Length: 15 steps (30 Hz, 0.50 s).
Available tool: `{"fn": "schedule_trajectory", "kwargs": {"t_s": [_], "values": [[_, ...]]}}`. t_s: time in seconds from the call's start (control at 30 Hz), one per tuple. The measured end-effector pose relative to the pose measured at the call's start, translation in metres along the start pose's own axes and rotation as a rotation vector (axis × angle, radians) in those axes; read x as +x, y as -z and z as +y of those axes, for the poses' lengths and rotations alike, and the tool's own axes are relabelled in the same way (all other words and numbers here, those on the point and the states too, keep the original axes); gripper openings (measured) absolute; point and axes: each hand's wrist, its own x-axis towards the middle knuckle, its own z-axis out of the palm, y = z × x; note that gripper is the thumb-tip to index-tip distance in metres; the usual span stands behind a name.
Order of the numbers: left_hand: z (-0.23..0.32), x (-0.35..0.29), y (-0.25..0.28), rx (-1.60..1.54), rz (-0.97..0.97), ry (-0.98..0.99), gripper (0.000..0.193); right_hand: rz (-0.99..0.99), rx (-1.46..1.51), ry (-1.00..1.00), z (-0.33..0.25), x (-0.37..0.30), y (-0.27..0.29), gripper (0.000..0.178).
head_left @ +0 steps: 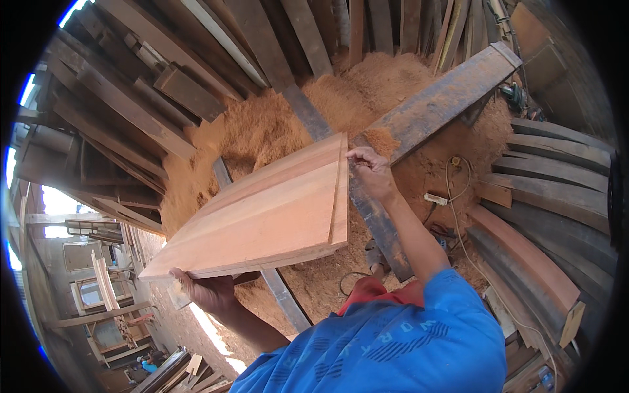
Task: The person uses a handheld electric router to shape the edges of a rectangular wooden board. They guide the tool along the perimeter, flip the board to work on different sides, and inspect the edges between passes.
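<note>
Two wide reddish-brown wooden panels (262, 209) seem to lie one on the other, their right edges slightly offset. They are tilted over dark beams. My left hand (208, 293) is closed on the near left edge, thumb at the rim and the other fingers partly hidden underneath. At the far right corner, the fingers of my right hand (371, 171) are bent and pinch the panel's edge. A dark narrow beam (380, 226) passes beneath the panels' right side, below my right forearm.
Sawdust (262, 134) is heaped behind the panels. A broad dusty plank (445, 95) runs toward the back right. Stacked boards (557, 164) line the right, with a looping cable (458, 223) beside them. Timber (131, 105) leans along the left. Sandalled foot (376, 259) below.
</note>
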Motion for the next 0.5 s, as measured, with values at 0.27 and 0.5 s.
{"fn": "schedule_trajectory", "kwargs": {"t_s": [0.27,0.5], "values": [[-0.005,0.015,-0.003,-0.008,-0.048,0.06,0.06,0.08,-0.643,-0.431,0.077,-0.132,0.093,0.02],[-0.005,0.013,0.0,-0.066,-0.041,0.035,0.058,-0.284,-1.265,-0.697,0.045,-0.253,0.067,0.05]]}}
